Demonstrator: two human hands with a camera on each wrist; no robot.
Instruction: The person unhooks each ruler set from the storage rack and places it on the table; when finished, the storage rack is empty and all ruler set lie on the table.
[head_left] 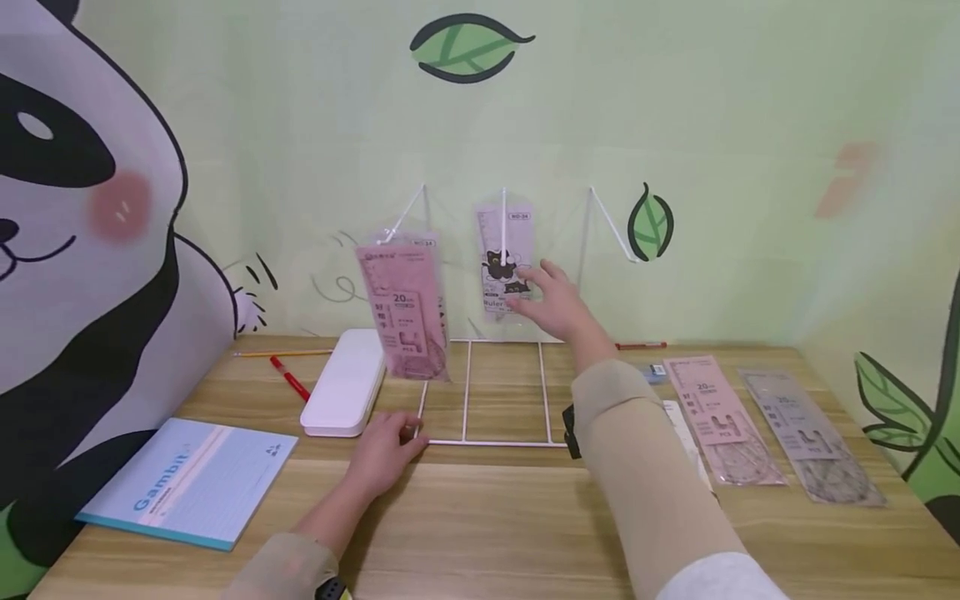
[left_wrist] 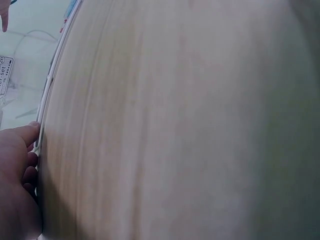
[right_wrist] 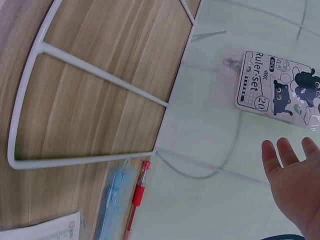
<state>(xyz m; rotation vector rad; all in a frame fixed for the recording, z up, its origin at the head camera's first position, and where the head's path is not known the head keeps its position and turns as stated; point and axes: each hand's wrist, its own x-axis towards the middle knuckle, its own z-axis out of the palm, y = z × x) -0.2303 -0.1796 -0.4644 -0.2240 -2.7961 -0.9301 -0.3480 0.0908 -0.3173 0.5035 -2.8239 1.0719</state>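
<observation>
My left hand (head_left: 384, 450) grips the front left corner of a white wire display rack (head_left: 495, 442); in the left wrist view its thumb (left_wrist: 31, 131) lies along the wire. A ruler-set pack with black cats (head_left: 497, 271) hangs on the rack's middle prong. Beside its right edge is my right hand (head_left: 557, 304), fingers spread. In the right wrist view the fingers (right_wrist: 287, 151) are extended and apart from the ruler-set pack (right_wrist: 265, 85). A pink ruler-set pack (head_left: 405, 312) hangs on the left prong, overlapping another pack behind it.
Pink (head_left: 723, 421) and grey ruler-set packs (head_left: 813, 437) lie at right, near a white pack (right_wrist: 45, 230) partly hidden by my sleeve. A white case (head_left: 345, 383), red pen (head_left: 289, 377), pencil (head_left: 281, 353) and notebook (head_left: 191, 483) lie at left. Another red pen (right_wrist: 138, 195) lies behind the rack.
</observation>
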